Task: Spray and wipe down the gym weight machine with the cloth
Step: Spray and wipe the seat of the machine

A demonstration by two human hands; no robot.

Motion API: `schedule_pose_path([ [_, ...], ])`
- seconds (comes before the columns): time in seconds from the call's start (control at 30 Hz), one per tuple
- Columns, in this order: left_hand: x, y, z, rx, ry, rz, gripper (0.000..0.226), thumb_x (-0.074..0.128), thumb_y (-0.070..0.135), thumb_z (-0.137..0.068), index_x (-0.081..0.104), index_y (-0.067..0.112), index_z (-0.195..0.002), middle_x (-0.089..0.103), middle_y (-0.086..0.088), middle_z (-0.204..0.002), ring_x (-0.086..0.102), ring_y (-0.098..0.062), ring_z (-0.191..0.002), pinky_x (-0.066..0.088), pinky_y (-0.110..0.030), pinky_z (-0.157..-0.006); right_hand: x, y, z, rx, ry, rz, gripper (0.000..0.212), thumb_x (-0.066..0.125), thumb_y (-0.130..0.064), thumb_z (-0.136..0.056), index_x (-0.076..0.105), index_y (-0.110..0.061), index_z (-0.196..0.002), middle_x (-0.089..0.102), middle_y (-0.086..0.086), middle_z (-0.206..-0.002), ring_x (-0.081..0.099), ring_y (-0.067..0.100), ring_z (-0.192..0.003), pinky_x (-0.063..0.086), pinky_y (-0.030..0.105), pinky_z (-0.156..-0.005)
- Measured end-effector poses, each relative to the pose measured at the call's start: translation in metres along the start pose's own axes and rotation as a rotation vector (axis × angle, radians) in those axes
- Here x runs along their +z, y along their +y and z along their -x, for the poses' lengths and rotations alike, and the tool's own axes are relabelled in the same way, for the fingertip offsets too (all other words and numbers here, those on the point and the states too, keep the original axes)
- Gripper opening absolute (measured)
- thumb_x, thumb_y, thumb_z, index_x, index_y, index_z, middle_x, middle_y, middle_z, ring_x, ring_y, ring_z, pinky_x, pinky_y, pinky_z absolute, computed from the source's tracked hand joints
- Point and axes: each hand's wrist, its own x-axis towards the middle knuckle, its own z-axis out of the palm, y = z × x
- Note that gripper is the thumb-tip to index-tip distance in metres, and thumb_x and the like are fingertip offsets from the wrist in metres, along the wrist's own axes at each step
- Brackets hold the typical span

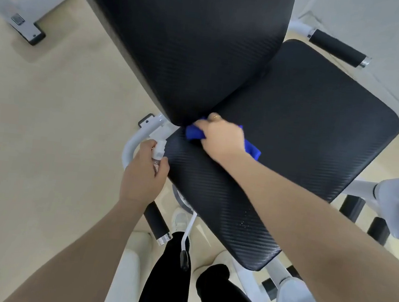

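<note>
Blue microfibre, the cloth (221, 139), is bunched under the person's right hand (220, 139) in the middle of the frame, pushed into the seam where the black textured backrest (187, 43) meets the seat pad (294, 126) of the weight machine. The right hand's fingers are curled down over the cloth and grip it against the pad; a corner of blue sticks out on the far right side of the wrist. Just left of centre, the left hand (142, 172) is wrapped round a small spray bottle (158, 149), white nozzle uppermost, held close beside the pad's near left edge and the white tubular frame (132, 146). From where I stand, the main risk looks like the seam itself: the cloth could snag or get wedged between the two cushions, and a hard tug might pull it out of the grip. Fine droplets seem to glisten toward the lower edge of the seat pad, lower centre-right of the frame; if the wiping stays up at the seam, that patch could dry streaky or be missed. The bottle sits tight against the frame, so an absent-minded squeeze might send spray onto the floor (48, 122), which looks smooth, or onto the person's dark trousers (167, 282) at the bottom of the frame. The foam-covered handle (156, 220) below the left wrist could also catch the forearm.
</note>
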Motion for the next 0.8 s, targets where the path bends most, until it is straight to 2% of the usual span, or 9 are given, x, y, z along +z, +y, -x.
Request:
schedule_pose_path([
  [0.1,0.004,-0.001,-0.002,0.050,-0.054,0.040,0.031,0.048,0.011,-0.090,0.044,0.012,-0.121,0.046,0.003,-0.061,0.044,-0.011,-0.052,0.033,-0.028,-0.052,0.001,0.018,-0.009,0.135,0.121,0.019,0.037,0.047,-0.017,-0.091,0.052,-0.026,-0.127,0.050,0.006,-0.116,0.059,0.030,-0.089,0.035,0.033,-0.061],
  [0.2,0.014,0.000,-0.004,0.092,-0.100,0.064,0.032,0.045,0.012,-0.092,0.042,0.014,-0.124,0.046,0.001,-0.064,0.044,-0.013,-0.053,0.037,-0.031,-0.054,0.015,0.003,-0.004,0.185,0.152,-0.026,0.042,0.046,-0.016,-0.092,0.047,-0.023,-0.133,0.049,0.006,-0.119,0.058,0.029,-0.085,0.035,0.033,-0.059],
  [0.33,0.022,0.016,-0.002,0.122,-0.102,0.059,0.031,0.043,0.014,-0.096,0.039,0.013,-0.126,0.045,0.002,-0.066,0.044,-0.013,-0.056,0.031,-0.026,-0.051,0.011,0.005,0.008,-0.035,0.017,0.022,0.048,0.046,-0.016,-0.092,0.042,-0.029,-0.138,0.047,0.003,-0.127,0.060,0.027,-0.090,0.038,0.032,-0.060],
  [0.4,0.023,0.027,-0.003,0.139,-0.113,0.037,0.030,0.043,0.015,-0.096,0.040,0.013,-0.126,0.044,0.001,-0.065,0.043,-0.014,-0.054,0.031,-0.027,-0.049,-0.001,0.022,0.008,-0.074,-0.017,0.094,0.047,0.046,-0.017,-0.092,0.042,-0.032,-0.137,0.046,0.003,-0.127,0.060,0.028,-0.093,0.037,0.032,-0.060],
  [0.47,0.026,0.036,-0.006,0.154,-0.131,-0.007,0.030,0.042,0.017,-0.096,0.040,0.015,-0.126,0.043,0.003,-0.064,0.043,-0.014,-0.053,0.033,-0.029,-0.049,-0.014,0.048,0.005,0.025,0.037,0.118,0.046,0.048,-0.018,-0.091,0.044,-0.033,-0.134,0.048,0.005,-0.124,0.059,0.031,-0.095,0.036,0.033,-0.062],
  [0.57,0.036,0.046,-0.014,0.180,-0.124,-0.055,0.022,0.042,0.018,-0.096,0.043,0.016,-0.117,0.041,0.007,-0.063,0.041,-0.012,-0.052,0.033,-0.028,-0.048,-0.027,0.093,-0.005,0.311,0.157,0.051,0.042,0.046,-0.015,-0.092,0.047,-0.029,-0.132,0.049,0.009,-0.115,0.057,0.033,-0.089,0.035,0.034,-0.065],
  [0.67,0.046,0.056,-0.021,0.204,-0.160,-0.089,0.014,0.045,0.015,-0.093,0.046,0.016,-0.107,0.040,0.008,-0.066,0.043,-0.010,-0.054,0.034,-0.028,-0.050,-0.022,0.090,-0.010,0.443,0.213,0.015,0.041,0.045,-0.009,-0.090,0.049,-0.023,-0.128,0.047,0.011,-0.115,0.056,0.033,-0.087,0.035,0.034,-0.063],
  [0.73,0.049,0.061,-0.023,0.227,-0.185,-0.116,0.016,0.047,0.014,-0.092,0.047,0.014,-0.108,0.044,0.006,-0.073,0.046,-0.012,-0.058,0.038,-0.030,-0.054,-0.013,0.059,-0.005,0.333,0.167,-0.027,0.042,0.045,-0.010,-0.090,0.047,-0.023,-0.130,0.046,0.009,-0.119,0.056,0.031,-0.090,0.035,0.034,-0.064],
  [0.8,0.048,0.061,-0.023,0.202,-0.163,-0.104,0.025,0.048,0.014,-0.092,0.047,0.013,-0.117,0.048,0.002,-0.081,0.047,-0.010,-0.062,0.037,-0.025,-0.055,-0.001,0.030,0.006,0.154,0.072,-0.038,0.047,0.044,-0.012,-0.091,0.043,-0.026,-0.136,0.045,0.008,-0.125,0.057,0.029,-0.094,0.036,0.033,-0.066],
])
